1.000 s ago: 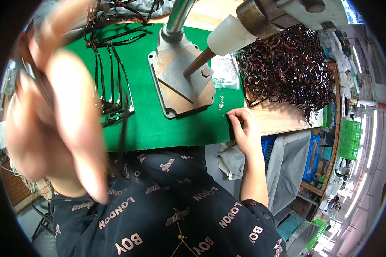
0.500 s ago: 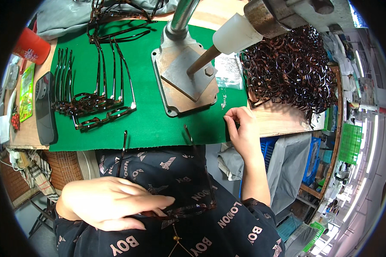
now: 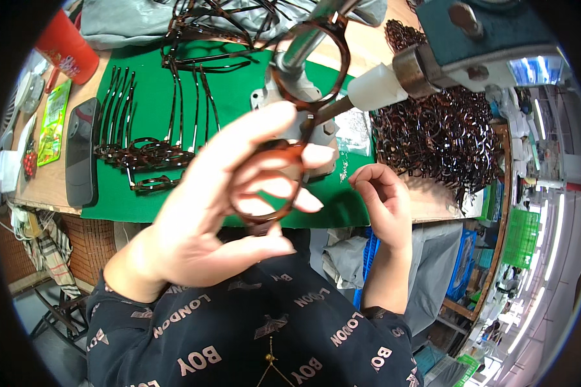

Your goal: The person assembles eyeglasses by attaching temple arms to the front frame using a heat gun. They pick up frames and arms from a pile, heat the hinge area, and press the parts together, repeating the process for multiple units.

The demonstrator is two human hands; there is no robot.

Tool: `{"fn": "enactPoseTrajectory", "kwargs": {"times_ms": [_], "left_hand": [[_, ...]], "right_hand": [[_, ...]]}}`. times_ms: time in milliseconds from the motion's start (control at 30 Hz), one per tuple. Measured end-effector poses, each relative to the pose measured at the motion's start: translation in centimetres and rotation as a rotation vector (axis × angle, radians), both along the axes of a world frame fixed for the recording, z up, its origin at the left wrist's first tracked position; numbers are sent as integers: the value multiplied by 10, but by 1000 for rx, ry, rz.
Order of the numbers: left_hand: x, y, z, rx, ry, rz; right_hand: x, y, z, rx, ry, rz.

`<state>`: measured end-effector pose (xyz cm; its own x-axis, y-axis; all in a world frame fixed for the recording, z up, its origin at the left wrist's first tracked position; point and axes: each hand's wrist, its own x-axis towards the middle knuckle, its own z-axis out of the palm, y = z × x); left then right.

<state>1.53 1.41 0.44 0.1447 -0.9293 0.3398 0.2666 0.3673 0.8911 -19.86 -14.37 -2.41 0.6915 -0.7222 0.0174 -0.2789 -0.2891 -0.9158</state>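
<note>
My left hand is raised high over the table edge and grips a tortoiseshell eyeglass frame by one rim, thumb below and fingers behind and through it. The frame stands upright, one round rim above the other, with no lenses that I can make out. My right hand rests at the near right edge of the green cloth, thumb and fingertips pinched together. Whatever is between those fingertips is too small to name. Just beyond it lie tiny clear pieces beside a clear plastic bag.
Behind the raised frame stands a metal stand with a white collar on its arm. Tortoiseshell frames with temples lie at left, with a phone and red cup beyond. A large heap of tortoiseshell frames sits at right.
My left hand has lifted the eyeglass frame from near my lap up in front of the stand and turned it upright. The right hand stays pinched by the clear pieces. The view has shifted slightly.
</note>
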Motion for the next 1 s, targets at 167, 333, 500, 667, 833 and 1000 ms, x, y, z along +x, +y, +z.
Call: {"fn": "enactPoseTrajectory", "kwargs": {"times_ms": [167,333,500,667,833,1000], "left_hand": [[4,-6,-10,-103,-215,37],[10,-4,-13,-76,-259,106],[5,-5,-15,-90,-208,74],[3,-7,-14,-106,-244,89],[3,-11,-18,-59,-261,79],[-5,-16,-16,26,-58,-6]], "right_hand": [[-7,-8,-19,-494,385,30],[-24,-10,-42,-412,365,10],[-31,-14,-44,-224,259,-36],[-25,-7,-41,-225,318,-78],[-22,-8,-43,-499,410,31],[7,2,2,-181,280,238]]}}
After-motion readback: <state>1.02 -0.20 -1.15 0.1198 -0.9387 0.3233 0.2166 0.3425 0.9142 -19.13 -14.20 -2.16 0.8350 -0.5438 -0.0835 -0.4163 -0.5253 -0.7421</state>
